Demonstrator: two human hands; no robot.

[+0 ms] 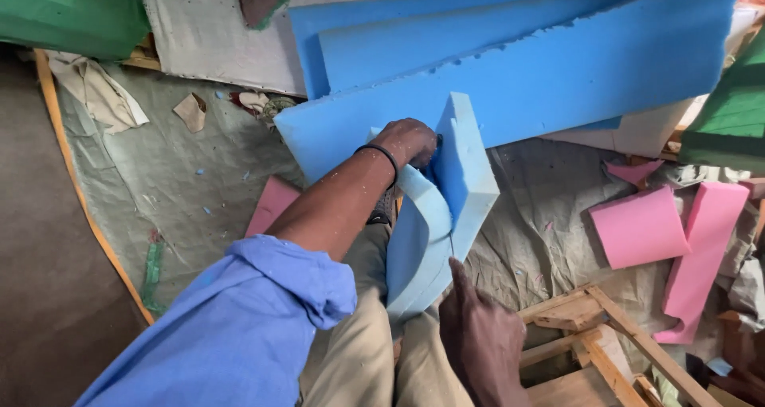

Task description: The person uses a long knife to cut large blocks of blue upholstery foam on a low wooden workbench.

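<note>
Blue foam fills the upper part of the view: a stack of long blue foam slabs point(542, 64) lies slanted, running from lower left up to upper right, with rough, crumbly cut edges. Under everything spreads a grey-green tarpaulin point(183, 168) dotted with foam crumbs and scraps. Green foam blocks point(72, 9) sit at the top left corner and the right edge. Pink foam pieces point(637, 225) lie well apart from the hands on the right, one squarish and one long strip point(701, 256) standing steeply; another pink piece point(272, 202) shows just left of the person's forearm. A bare wooden frame point(590, 343) occupies the lower right.

Smaller, and in hand, is a light blue foam piece point(458, 176). It stands on edge above the person's lap, its long axis running from the lower middle up toward the big slabs, its upper end leaning against them. It is bent into a fold, one flat thick panel on the right and a curved layer on the left; the surface is smooth, the top corner cleanly cut.

The left hand point(408, 140), a dark band at the wrist and a blue sleeve pushed up the arm, is curled closed over the upper fold, gripping the foam. The right hand point(478, 335) sits at the lower end, thumb pressed against the foam's bottom edge; how its fingers lie I cannot tell.
</note>
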